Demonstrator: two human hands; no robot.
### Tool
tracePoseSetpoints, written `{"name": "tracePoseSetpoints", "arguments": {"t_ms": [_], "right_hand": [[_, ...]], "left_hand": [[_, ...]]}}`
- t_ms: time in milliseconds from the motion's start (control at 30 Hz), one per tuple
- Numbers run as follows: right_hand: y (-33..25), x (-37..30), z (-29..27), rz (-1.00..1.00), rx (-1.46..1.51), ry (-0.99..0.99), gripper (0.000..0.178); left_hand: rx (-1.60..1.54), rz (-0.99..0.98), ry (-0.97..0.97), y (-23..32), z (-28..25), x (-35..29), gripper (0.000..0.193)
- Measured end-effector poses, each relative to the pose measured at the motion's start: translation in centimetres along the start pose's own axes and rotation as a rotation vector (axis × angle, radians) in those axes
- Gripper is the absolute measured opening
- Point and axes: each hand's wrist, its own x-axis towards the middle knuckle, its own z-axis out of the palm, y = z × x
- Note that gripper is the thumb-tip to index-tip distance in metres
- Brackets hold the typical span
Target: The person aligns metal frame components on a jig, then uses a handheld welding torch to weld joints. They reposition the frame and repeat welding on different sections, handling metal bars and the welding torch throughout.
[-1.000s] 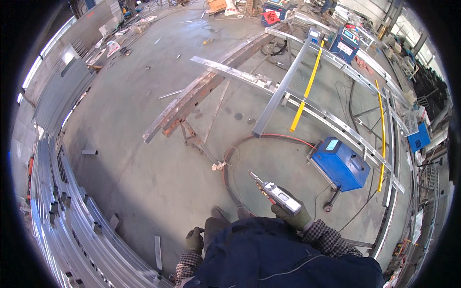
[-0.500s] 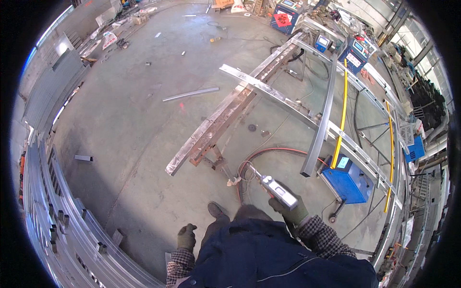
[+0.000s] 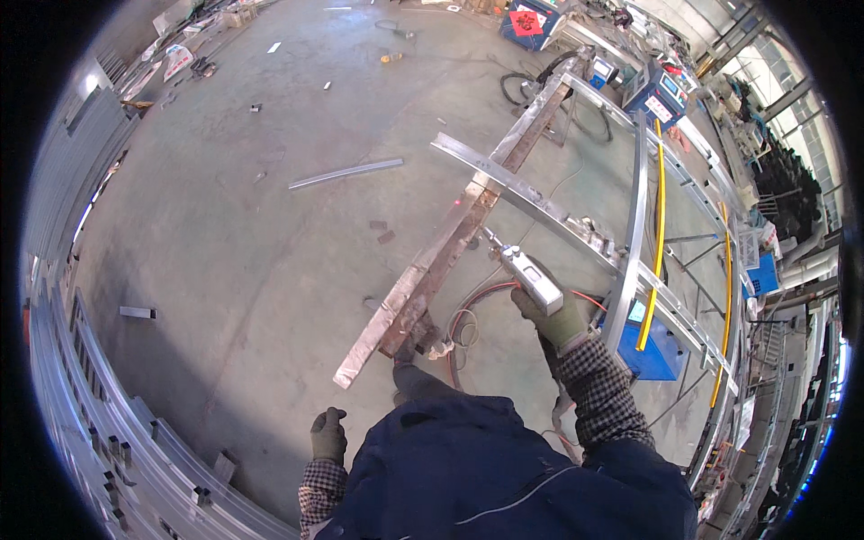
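the right green-gloved hand (image 3: 553, 317) is wrapped around one white-and-grey hand tool (image 3: 535, 281). the tool is now closer to one long rusty metal beam (image 3: 407, 301), so that looks nearly in reach. the left green-gloved hand (image 3: 328, 436) curls; i can't tell if it holds anything. two long yellow bars (image 3: 661, 225) lie farther right.

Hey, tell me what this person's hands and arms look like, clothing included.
The left hand and right hand wear dull olive-green gloves. Behind them come dark-and-light checked sleeves, the right one meeting a navy garment higher up.
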Motion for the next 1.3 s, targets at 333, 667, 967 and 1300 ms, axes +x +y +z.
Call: {"name": "tracePoseSetpoints", "arguments": {"t_ms": [333,667,967,1300], "right_hand": [[2.7,11.3,1.3,0.115,-0.06,0.051,0.068],[3.0,12.3,2.4,0.118,-0.219,0.064,0.069],[2.0,12.1,2.1,0.185,-0.264,0.017,0.071],[1.9,12.3,2.2,0.141,-0.3,0.017,0.072]], "left_hand": [[0.186,0.124,0.007,7.5,1.2,5.1,0.032],[0.4,-0.051,-0.157,9.9,1.8,9.8,0.04],[0.789,0.076,-0.323,10.4,3.0,10.8,0.06],[0.629,-0.112,-0.354,12.9,4.1,9.3,0.06]]}}
